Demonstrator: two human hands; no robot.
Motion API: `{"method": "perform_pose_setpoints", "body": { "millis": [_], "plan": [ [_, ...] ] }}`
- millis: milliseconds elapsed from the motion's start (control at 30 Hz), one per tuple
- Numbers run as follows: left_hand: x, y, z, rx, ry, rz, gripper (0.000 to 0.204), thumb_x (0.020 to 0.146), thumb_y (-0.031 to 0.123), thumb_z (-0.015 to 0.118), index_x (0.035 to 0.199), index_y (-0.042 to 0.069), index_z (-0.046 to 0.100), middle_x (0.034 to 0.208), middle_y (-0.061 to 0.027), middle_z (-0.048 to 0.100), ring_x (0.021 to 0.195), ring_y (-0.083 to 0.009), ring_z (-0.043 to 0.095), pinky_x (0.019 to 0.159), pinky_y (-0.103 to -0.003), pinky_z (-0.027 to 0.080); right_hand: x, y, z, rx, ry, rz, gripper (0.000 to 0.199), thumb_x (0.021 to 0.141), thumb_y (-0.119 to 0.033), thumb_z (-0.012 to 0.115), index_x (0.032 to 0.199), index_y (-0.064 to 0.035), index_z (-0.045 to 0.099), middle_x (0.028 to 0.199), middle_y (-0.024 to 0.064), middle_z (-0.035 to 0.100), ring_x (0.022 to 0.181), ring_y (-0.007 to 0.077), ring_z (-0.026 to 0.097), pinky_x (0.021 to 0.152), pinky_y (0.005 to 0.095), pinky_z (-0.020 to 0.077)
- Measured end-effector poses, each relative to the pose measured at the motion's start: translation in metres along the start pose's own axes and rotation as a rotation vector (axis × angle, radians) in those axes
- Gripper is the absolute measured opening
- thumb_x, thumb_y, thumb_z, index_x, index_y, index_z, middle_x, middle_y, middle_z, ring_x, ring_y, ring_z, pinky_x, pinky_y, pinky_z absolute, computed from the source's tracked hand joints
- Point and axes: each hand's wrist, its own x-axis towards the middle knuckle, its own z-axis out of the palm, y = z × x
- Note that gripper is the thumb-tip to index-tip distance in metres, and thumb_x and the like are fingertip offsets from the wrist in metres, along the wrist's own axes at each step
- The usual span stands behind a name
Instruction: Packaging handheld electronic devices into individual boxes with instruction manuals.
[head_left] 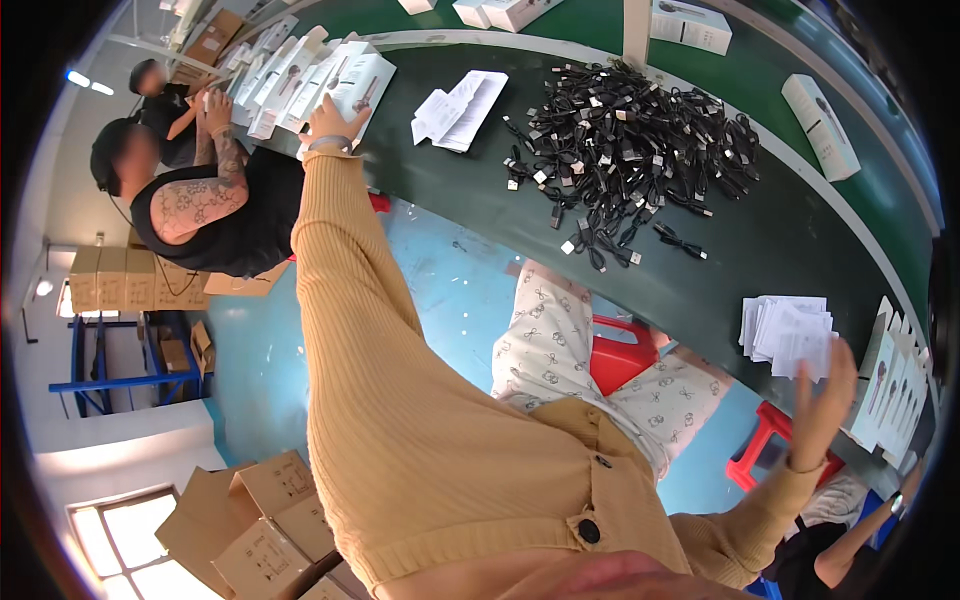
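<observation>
Reaching left hand (330,125) flat onto white box (352,85) in the far-left stack, right hand (825,385) open, empty by leaflets (790,335); cable pile (630,150) looks untouched, packing barely started.

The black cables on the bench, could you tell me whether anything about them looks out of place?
The cables lie in a loose, tangled heap on the green bench, not in rows like the white boxes under the left hand. A few bundles have strayed from the heap toward the near edge.

bright, even overhead light; window glare btm left; heavy fisheye edges.
</observation>
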Motion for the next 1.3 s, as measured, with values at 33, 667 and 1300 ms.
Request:
{"method": "perform_pose_setpoints", "body": {
  "millis": [33, 667, 1300],
  "plan": [
    [0.002, -0.011, 0.008, 0.036, -0.023, 0.015, 0.101, 0.061, 0.071, 0.066, 0.138, 0.012, 0.039, 0.136, -0.0172, 0.045, 0.124, -0.0381, 0.045, 0.096, -0.062, 0.033, 0.000, -0.026, 0.001, 0.037, -0.018, -0.084, 0.051, 0.080, -0.018, 0.069, 0.125, -0.0004, 0.052, 0.121, 0.0189, 0.056, 0.112, 0.0369, 0.051, 0.096, 0.0410, 0.0402],
    [-0.243, 0.055, -0.137, -1.113, -0.349, 0.578, 0.065, 0.072, 0.013, 0.080, 0.125, -0.005, 0.047, 0.106, -0.0059, 0.058, 0.093, -0.0126, 0.055, 0.085, -0.028, 0.045, -0.008, -0.032, 0.018, 0.425, 0.024, 0.015, 0.008, 0.075, -0.002, 0.065, 0.082, -0.0012, 0.064, 0.089, 0.0130, 0.065, 0.085, 0.0310, 0.061, 0.072, 0.0354, 0.0505],
    [-0.351, 0.204, -0.201, -0.562, -0.074, 1.608, 0.061, 0.067, 0.035, 0.074, 0.120, 0.011, 0.058, 0.128, -0.0078, 0.054, 0.114, -0.0253, 0.052, 0.097, -0.063, 0.024, -0.014, -0.130, 0.009, 0.839, -0.269, -0.438, 0.008, 0.074, -0.014, 0.070, 0.082, -0.0138, 0.069, 0.142, 0.0254, 0.035, 0.124, 0.0414, 0.041, 0.103, 0.0462, 0.0313]
  ]
}}
